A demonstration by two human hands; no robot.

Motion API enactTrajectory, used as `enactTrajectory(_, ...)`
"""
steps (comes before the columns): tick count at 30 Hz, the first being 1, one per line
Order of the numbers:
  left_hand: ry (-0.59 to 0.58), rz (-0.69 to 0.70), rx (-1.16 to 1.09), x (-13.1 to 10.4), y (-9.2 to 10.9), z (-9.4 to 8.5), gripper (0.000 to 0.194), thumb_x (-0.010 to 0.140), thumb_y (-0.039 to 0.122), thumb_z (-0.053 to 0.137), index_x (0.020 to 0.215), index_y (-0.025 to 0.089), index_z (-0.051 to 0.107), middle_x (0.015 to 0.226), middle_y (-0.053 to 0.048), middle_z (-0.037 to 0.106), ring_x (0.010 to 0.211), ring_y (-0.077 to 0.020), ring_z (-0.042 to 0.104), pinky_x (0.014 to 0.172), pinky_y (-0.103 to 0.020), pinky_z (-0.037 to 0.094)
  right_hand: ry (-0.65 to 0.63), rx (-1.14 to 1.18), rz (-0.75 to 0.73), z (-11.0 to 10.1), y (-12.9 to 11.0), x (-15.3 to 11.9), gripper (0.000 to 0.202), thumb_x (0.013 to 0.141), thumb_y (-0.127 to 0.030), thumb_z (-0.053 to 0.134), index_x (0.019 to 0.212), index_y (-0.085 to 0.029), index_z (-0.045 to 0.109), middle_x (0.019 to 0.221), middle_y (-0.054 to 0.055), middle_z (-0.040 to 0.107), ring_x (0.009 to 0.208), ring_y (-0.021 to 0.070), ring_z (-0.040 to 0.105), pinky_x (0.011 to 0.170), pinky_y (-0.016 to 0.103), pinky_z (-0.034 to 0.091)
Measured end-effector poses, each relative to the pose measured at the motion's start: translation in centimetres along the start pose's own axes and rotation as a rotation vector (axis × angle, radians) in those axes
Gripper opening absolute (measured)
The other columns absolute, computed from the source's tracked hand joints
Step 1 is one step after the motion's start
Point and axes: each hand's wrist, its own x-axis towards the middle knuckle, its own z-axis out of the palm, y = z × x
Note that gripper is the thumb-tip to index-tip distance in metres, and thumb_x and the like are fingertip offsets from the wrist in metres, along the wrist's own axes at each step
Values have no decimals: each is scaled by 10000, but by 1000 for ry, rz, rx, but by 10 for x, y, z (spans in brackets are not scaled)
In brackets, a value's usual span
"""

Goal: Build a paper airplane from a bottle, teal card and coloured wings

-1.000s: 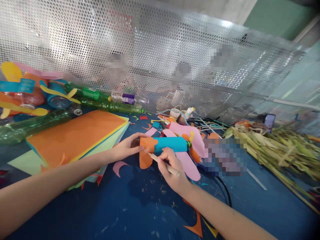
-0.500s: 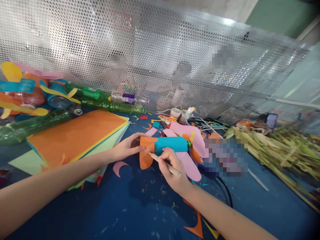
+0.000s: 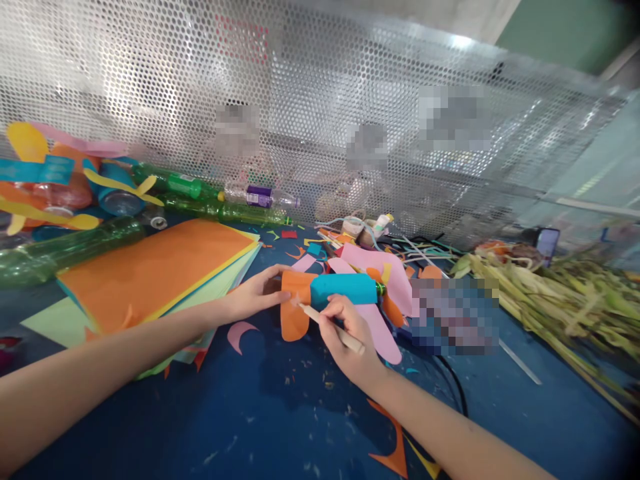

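A bottle wrapped in blue and orange paper point(image 3: 344, 289) lies sideways at the centre, shaped like a toy plane with pink paper wings point(image 3: 377, 333). Its green neck points right, beside orange and yellow paper blades. My left hand point(image 3: 265, 290) grips the orange tail end between thumb and fingers. In my right hand point(image 3: 350, 333) is a pale, whitish marker point(image 3: 340, 330), held like a pen. The marker's tip meets the orange paper flap point(image 3: 295, 321), where a light mark shows.
Coloured paper sheets point(image 3: 160, 273) are stacked at left, with paper-decorated bottle planes point(image 3: 65, 180) and green bottles point(image 3: 225, 212) behind. Paper scraps, a glue bottle point(image 3: 384, 221) and dried husks point(image 3: 565, 300) lie at back and right. A perforated metal screen point(image 3: 310, 100) stands behind; people appear beyond it.
The view has shifted very slightly, so things sit a little further right. Both hands keep their holds, and the marker tip stays on the orange flap.
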Motion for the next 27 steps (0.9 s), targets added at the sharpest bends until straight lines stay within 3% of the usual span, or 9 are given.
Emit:
enactTrajectory(9,-4,13,12,0,4,1,382,860,332,559,1198,207,431,1116,-84,604,1157,-248,520,999,-424,373,-17,-27,-3,1,3,-1,116,879,-180,474,771,-215,450,713,-18,456,715,158,501,759,360,428)
enactTrajectory(27,4,14,10,0,4,2,363,857,342,562,1162,197,427,1155,-101,576,1096,-234,560,1000,-427,377,-31,-56,-19,0,2,-1,112,881,-187,470,775,-216,448,707,-9,477,751,173,516,780,364,434)
